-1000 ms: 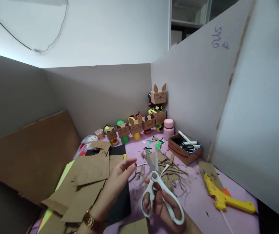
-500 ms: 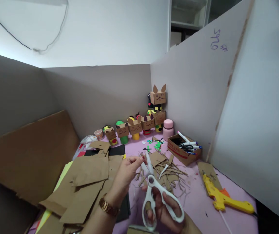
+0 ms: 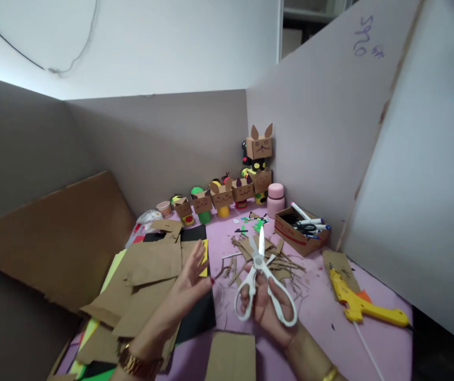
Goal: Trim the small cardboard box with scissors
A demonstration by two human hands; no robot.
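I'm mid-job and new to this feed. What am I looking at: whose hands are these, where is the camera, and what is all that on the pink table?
There is no machine here: these are a person's two bare hands. The view comes from one camera worn on that person's head, looking forward and down, so the hands come in from the bottom edge. The right hand grips white scissors by the handles, blades shut and pointing away. The left hand is open, fingers spread over brown paper, and holds nothing. On the table lie scraps, a yellow glue gun and a box of markers. At the back stands a row of paper figures beside a pink bottle.
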